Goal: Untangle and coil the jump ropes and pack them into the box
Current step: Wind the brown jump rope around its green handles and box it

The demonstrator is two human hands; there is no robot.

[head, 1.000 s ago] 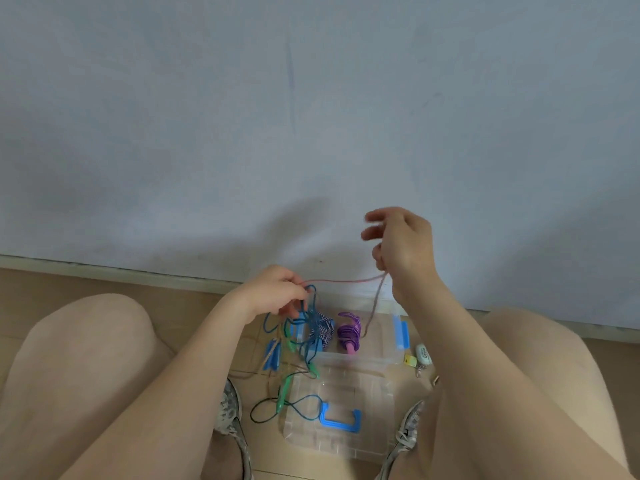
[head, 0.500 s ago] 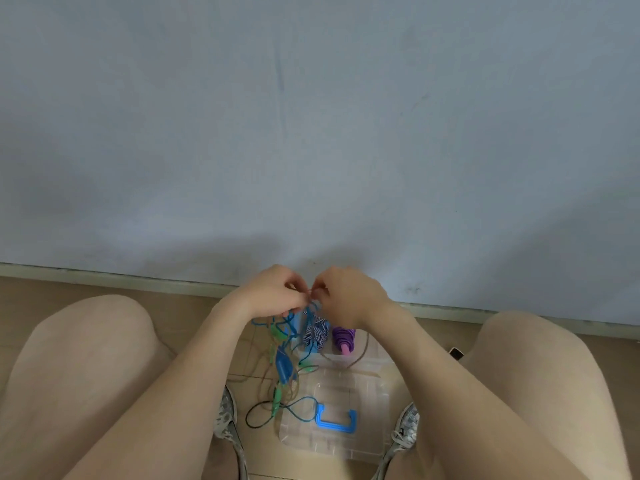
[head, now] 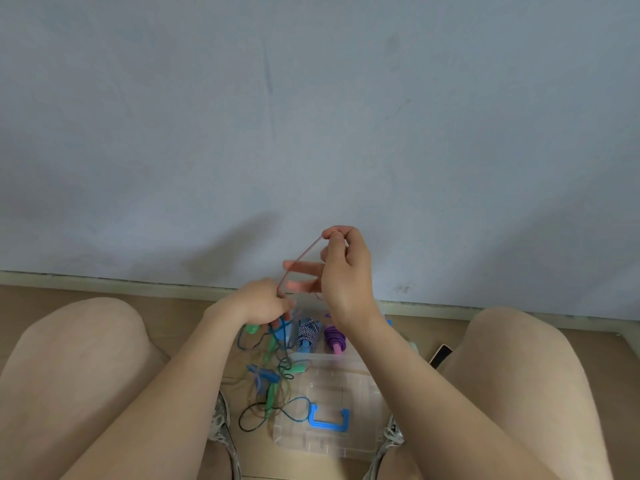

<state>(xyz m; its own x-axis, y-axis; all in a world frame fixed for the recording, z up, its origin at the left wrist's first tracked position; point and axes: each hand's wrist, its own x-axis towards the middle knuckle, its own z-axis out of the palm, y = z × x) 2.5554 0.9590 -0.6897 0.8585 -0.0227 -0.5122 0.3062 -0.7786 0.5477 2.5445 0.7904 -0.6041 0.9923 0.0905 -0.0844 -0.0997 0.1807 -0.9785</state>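
Observation:
A thin pink rope [head: 300, 258] stretches between my two hands above the floor. My left hand [head: 260, 302] is closed on its lower end, just over the tangle. My right hand [head: 341, 263] pinches the upper end between thumb and forefinger, its other fingers spread. Below lies a tangle of blue and green ropes with green handles [head: 273, 372]. In the clear plastic box [head: 360, 360] sit a coiled blue-and-white rope [head: 309, 331] and a coiled purple rope with a pink handle [head: 335, 338].
The clear lid with a blue handle [head: 329, 422] lies on the floor in front of the box. My knees flank the work area and my shoes [head: 221, 427] stand beside the lid. A dark phone [head: 441, 355] lies right of the box. A grey wall rises behind.
Half a second ago both hands were together over the tangle. My right hand has since risen up and to the right, drawing the pink rope taut. The left hand stayed low.

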